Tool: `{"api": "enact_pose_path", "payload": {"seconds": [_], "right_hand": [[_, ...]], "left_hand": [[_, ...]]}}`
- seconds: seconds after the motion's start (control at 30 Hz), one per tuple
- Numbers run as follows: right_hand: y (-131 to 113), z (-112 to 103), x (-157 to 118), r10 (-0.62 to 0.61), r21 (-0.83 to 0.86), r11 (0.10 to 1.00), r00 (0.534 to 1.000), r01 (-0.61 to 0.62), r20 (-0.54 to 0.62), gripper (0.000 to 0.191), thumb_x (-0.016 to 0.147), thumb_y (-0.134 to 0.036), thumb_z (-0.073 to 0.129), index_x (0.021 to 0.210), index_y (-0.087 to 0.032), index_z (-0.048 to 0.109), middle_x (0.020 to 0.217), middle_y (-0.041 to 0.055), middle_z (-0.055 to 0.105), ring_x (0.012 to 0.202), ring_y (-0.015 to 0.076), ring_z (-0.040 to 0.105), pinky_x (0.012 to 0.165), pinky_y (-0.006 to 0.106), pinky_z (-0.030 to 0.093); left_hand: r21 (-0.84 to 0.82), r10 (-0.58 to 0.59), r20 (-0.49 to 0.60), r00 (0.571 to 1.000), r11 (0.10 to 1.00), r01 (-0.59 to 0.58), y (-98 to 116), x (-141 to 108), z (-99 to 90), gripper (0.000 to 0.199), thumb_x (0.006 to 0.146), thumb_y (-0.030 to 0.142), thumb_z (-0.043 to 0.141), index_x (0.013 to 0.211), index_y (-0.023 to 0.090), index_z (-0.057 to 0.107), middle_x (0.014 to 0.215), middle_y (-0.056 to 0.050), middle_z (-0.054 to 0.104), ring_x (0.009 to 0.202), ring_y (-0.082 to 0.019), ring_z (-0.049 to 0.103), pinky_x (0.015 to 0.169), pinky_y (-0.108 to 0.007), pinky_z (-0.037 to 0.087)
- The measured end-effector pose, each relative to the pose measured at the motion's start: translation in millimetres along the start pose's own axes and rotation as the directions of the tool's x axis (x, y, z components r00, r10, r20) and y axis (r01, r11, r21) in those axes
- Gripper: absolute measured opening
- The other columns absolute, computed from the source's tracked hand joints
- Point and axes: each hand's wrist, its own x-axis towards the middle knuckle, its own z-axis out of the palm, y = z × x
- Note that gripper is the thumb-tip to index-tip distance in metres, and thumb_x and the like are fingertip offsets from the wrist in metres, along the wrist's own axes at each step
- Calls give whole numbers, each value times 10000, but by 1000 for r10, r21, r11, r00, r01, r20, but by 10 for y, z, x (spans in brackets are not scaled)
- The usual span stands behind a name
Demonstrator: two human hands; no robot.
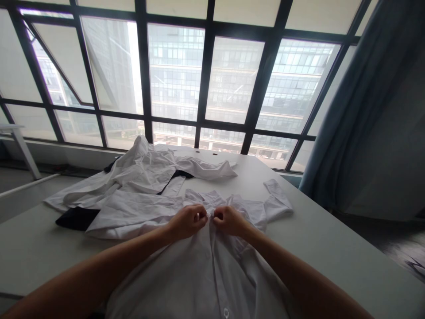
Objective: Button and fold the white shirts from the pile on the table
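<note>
A white shirt lies front side up, its lower part towards me and its collar end on the table. My left hand is closed on the cloth at the shirt's front opening, near the top. Just to its right, my right hand pinches the other side of the same opening. The two hands are close together with a small gap between them. A white button shows low on the front strip. One sleeve stretches out to the right on the table.
More white garments lie heaped on the white table at the back left, with dark cloth beneath them. Behind stand large windows; a blue-grey curtain hangs at the right.
</note>
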Motion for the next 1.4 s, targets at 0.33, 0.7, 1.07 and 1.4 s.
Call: {"api": "enact_pose_path", "payload": {"seconds": [0.33,0.7,1.07,1.4], "right_hand": [[-167,-321,-113,77,-282,953,990,-109,-122,174,800,-201,552,865,-188,713,857,62,710,755,171,614,642,255,367],[-150,57,-38,12,-263,965,1000,-11,0,191,822,-287,596,864,-167,738,881,98,744,775,212,664,645,271,396],[-117,42,27,67,390,920,992,-21,-106,215,761,-259,573,719,-126,737,647,34,692,610,144,591,575,223,397],[-37,65,66,66,381,923,997,-51,-26,165,724,-219,548,665,-125,670,582,-5,602,569,115,499,545,216,352]], "left_hand": [[-55,241,378,894,970,-239,99,-73,1,34,754,151,673,774,158,699,723,-3,657,622,-97,541,597,-180,397],[31,140,312,940,987,-158,-10,-35,3,272,896,301,564,710,149,691,618,-1,624,559,-102,506,553,-214,350],[122,-65,36,997,991,61,-154,33,87,212,880,341,599,921,184,736,749,-24,710,635,-140,601,605,-228,393],[146,19,-25,1000,989,-15,-153,40,117,145,867,207,551,788,172,668,686,3,632,592,-109,523,586,-214,355]]}}
